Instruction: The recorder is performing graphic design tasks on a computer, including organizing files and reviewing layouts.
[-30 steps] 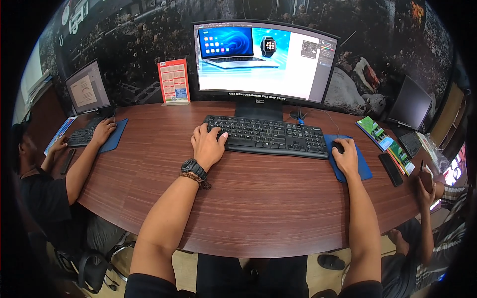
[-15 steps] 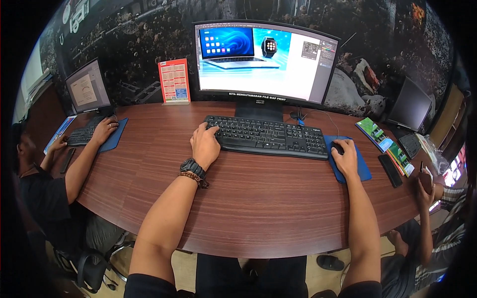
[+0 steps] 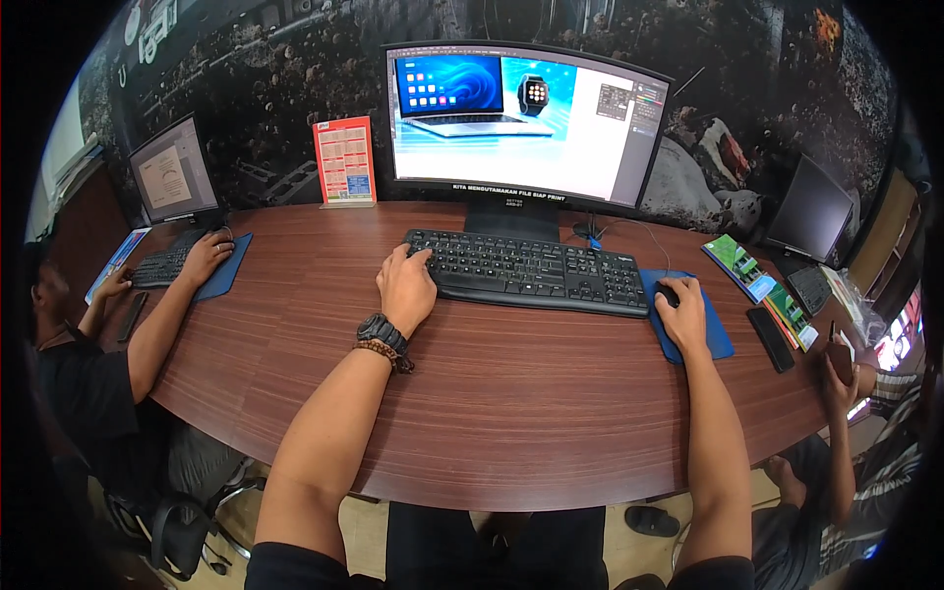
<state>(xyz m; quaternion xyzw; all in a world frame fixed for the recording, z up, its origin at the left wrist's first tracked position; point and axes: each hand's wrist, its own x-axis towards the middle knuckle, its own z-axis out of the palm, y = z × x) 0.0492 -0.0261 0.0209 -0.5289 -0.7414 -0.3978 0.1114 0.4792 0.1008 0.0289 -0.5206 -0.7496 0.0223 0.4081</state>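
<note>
My left hand (image 3: 406,287) rests on the left end of a black keyboard (image 3: 536,272), fingers on the keys; a black watch and a bead bracelet are on that wrist. My right hand (image 3: 680,307) lies over a black mouse (image 3: 667,292) on a blue mouse pad (image 3: 712,335), to the right of the keyboard. Behind the keyboard stands a wide curved monitor (image 3: 526,123) showing pictures of a laptop and a watch.
The brown curved wooden table (image 3: 511,393) carries a red leaflet stand (image 3: 344,162), colourful booklets (image 3: 752,272) and a black phone (image 3: 772,339). A person at the left (image 3: 118,334) uses a second monitor (image 3: 175,177); another person's hand (image 3: 841,369) is at the right.
</note>
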